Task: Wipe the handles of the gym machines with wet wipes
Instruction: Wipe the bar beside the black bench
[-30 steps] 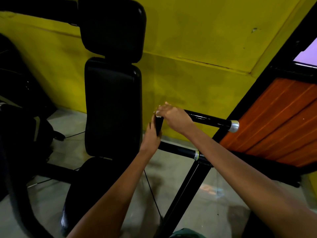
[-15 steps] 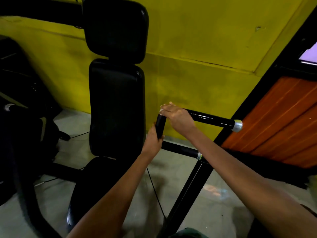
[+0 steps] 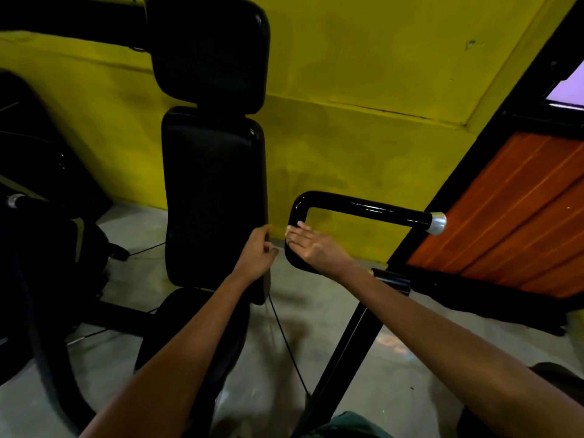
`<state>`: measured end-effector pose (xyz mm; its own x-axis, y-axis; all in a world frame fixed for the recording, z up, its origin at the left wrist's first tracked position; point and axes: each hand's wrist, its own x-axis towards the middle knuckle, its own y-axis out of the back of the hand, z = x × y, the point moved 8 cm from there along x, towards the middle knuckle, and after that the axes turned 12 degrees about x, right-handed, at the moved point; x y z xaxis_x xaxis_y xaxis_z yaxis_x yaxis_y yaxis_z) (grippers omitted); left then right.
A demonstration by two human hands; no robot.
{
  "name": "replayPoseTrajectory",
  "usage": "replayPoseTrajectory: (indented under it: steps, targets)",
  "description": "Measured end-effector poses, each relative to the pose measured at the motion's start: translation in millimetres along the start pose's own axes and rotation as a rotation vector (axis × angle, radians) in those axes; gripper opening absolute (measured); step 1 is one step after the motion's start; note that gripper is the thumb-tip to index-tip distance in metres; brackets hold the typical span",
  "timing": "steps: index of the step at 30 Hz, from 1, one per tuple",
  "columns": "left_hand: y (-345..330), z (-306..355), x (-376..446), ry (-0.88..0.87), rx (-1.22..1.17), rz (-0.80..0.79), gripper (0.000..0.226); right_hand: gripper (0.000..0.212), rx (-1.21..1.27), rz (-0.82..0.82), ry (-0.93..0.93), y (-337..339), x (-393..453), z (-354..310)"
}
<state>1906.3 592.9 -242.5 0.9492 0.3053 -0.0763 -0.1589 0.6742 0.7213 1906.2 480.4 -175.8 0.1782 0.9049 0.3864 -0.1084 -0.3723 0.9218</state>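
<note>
The black U-shaped machine handle (image 3: 363, 209) ends in a silver cap (image 3: 437, 223) at the right. My right hand (image 3: 316, 248) lies across the handle's upright left section below the bend. Its fingers are stretched out to the left, with a pale bit of wet wipe (image 3: 288, 233) showing at the fingertips against the bar. My left hand (image 3: 256, 252) is off the handle, just left of it by the edge of the black backrest (image 3: 211, 197). Its fingers are loosely curled and hold nothing.
A black headrest pad (image 3: 208, 52) tops the backrest and a seat pad (image 3: 177, 314) sits below it. The machine's black frame post (image 3: 344, 352) slants down from the handle. A thin cable (image 3: 286, 343) crosses the grey floor. A yellow wall stands behind, an orange panel (image 3: 512, 216) at the right, dark equipment (image 3: 38, 248) at the left.
My right hand slid from the handle's top bend down its upright section. My left hand let go of the upright bar and drew back to the left.
</note>
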Motion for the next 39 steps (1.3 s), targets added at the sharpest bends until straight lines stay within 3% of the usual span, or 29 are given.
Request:
replayPoseTrajectory:
  steps: [3, 6, 13, 19, 25, 30, 35, 39]
  targets:
    - [15.4, -3.5, 7.2, 0.013, 0.015, 0.055, 0.051, 0.022, -0.086, 0.199, -0.023, 29.9, 11.2, 8.1]
    - [25.8, 1.7, 13.2, 0.004, 0.045, 0.082, 0.047, 0.018, -0.053, 0.393, -0.196, 50.8, 13.4, 24.3]
    - [34.4, 28.7, 29.1, -0.127, 0.054, 0.043, 0.039, 0.027, 0.246, 0.29, -0.5, -14.8, -29.0, 7.9]
    - [29.2, 60.3, 42.4, -0.121, -0.176, -0.089, 0.037, 0.018, 0.256, 0.67, -0.68, 39.0, -19.2, 39.8]
    - [21.4, 67.0, 40.6, -0.037, -0.316, -0.143, 0.035, 0.023, 0.293, 0.495, -0.684, 6.6, -14.5, 20.5]
    - [22.7, 70.1, 43.9, -0.102, -0.204, -0.19, 0.034, 0.026, 0.304, 0.198, -0.6, -20.7, -27.8, 5.9]
    - [29.2, 97.0, 43.9, -0.25, -0.075, -0.204, 0.04, 0.022, 0.155, 0.299, -0.559, 0.0, -5.2, 2.1]
    - [26.5, 106.0, 41.3, -0.342, -0.01, -0.214, 0.04, 0.017, 0.036, 0.14, -0.434, -30.3, -1.8, -14.3]
